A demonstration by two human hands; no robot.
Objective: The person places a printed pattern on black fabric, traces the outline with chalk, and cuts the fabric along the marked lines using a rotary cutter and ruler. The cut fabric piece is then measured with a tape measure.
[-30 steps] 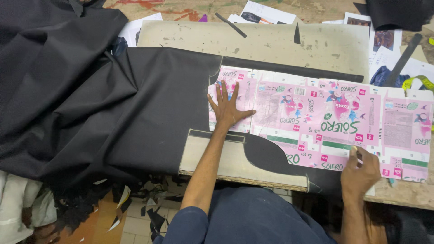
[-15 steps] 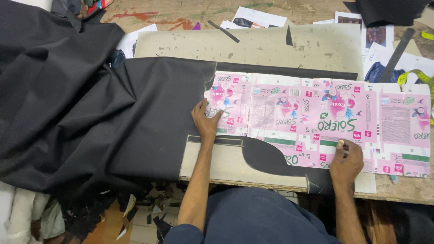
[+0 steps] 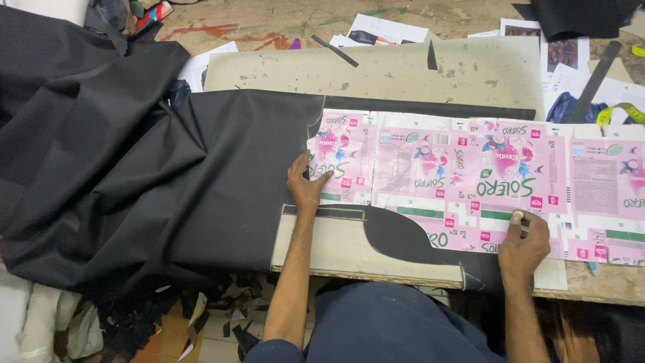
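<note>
— Where's the pink flattened-carton cardboard pattern [image 3: 470,181]?

— Lying on the black woven cloth [image 3: 222,181], running off to three o'clock. The left hand [image 3: 306,185] presses its nine o'clock end, fingers spread flat.

— And the right hand [image 3: 523,243]?

— At five o'clock, fingertips pinching a small pale chalk piece [image 3: 518,215] on the lower edge.

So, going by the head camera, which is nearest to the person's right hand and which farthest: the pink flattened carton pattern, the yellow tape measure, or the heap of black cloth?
From the right hand:
1. Pink flattened carton pattern: directly under the fingers, touching.
2. Yellow tape measure: up at the table's far right edge.
3. Heap of black cloth: far across on the left, beyond the left hand.
</note>
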